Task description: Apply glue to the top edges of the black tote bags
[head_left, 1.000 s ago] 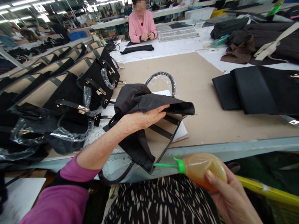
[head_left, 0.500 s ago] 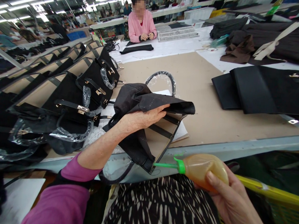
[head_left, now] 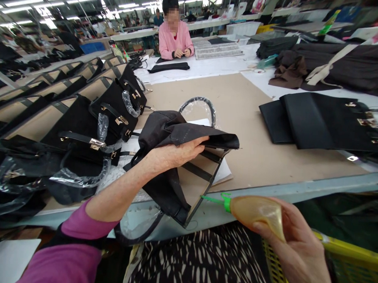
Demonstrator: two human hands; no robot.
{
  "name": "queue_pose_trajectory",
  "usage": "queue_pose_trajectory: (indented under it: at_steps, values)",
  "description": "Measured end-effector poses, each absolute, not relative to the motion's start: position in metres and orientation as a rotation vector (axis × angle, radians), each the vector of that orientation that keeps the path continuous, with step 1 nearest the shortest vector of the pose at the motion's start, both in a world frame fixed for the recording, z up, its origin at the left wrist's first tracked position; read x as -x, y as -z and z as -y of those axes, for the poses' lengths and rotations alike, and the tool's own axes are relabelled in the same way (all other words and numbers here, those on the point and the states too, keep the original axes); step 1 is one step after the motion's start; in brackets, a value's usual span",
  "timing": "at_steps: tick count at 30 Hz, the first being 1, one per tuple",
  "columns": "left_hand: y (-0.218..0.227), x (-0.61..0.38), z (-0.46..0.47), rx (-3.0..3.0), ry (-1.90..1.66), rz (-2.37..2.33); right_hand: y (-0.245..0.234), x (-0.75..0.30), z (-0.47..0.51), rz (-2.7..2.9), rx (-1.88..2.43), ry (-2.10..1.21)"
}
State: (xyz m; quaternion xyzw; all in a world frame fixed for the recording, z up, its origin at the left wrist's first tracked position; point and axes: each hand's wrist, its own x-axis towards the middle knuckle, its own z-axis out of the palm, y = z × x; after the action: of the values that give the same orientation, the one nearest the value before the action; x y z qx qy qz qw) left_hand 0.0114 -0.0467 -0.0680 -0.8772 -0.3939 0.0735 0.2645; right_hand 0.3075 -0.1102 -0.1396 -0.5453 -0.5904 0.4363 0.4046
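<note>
An unfinished black handbag (head_left: 163, 190) lies tilted at the table's front edge, its dark lining (head_left: 167, 130) pulled out and its beige inner side showing. My left hand (head_left: 182, 153) grips the lining and holds it back, with the fingertips partly hidden in the fold. My right hand (head_left: 294, 233) squeezes a soft squeeze bottle (head_left: 255, 211) of amber liquid, its side dented under my thumb. The bottle's thin green nozzle (head_left: 213, 199) points left, its tip at the bag's open edge. One plastic-wrapped handle (head_left: 198, 101) stands up behind the bag; another hangs over the table edge.
Rows of black handbags (head_left: 80, 116) stand on the left. Flat black bag pieces (head_left: 318, 120) lie at the right on brown board (head_left: 241, 93). Across the table sits a co-worker (head_left: 174, 36) in pink. A yellow plastic basket (head_left: 353, 253) is below, at my right.
The nozzle tip has moved up along the bag's edge, from its lower corner. My left hand keeps its hold on the lining. The whole view has shifted slightly.
</note>
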Motion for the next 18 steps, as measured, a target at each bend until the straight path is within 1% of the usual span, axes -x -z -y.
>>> queue_pose_trajectory:
  at_steps: [6, 9, 14, 18]
  values:
    - [0.059, -0.012, 0.048, 2.349, -0.144, 1.044, 0.151, -0.303, 0.095, 1.683, 1.352, -0.913]
    - [0.062, -0.01, 0.046, 2.322, -0.096, 0.992, 0.149, -0.3, 0.086, 1.745, 1.318, -0.879]
    - [0.074, -0.004, 0.036, 2.28, -0.055, 0.933, 0.141, -0.298, 0.074, 1.691, 1.297, -0.818]
    - [0.069, -0.005, 0.037, 2.302, 0.021, 0.977, 0.123, -0.303, 0.067, 1.539, 1.323, -0.63]
